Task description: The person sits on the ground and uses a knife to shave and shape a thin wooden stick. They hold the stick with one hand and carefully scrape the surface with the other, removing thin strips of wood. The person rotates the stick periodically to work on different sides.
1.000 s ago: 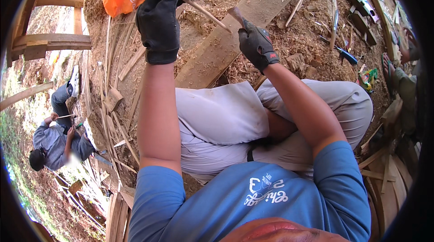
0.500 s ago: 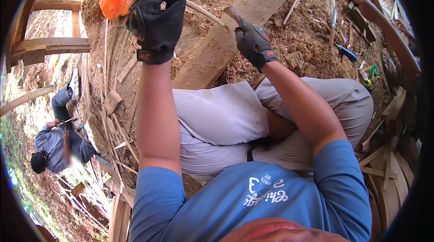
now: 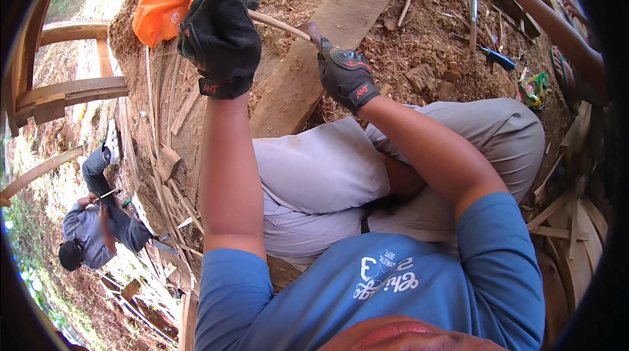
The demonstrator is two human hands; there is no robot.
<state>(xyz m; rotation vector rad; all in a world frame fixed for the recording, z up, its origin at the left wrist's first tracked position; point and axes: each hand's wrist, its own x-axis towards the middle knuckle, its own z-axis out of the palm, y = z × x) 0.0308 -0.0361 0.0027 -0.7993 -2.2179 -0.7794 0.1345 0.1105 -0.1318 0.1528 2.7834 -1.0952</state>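
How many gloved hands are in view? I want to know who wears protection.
2. The left hand in a black glove grips a thin stick near the orange bag; the right hand, also gloved, holds the stick over the plank. Other people's hands look bare.

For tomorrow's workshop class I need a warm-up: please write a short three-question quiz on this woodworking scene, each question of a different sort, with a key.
1. True or false: both hands wear black gloves.
2. Which thing lies just behind the left hand? A) a blue bucket B) an orange plastic bag C) a red helmet
3. Fill in: the thin wooden stick runs from the left hand to the ____ hand.

Key
1. True.
2. B.
3. Right; that hand works over the wide plank, among wood shavings.
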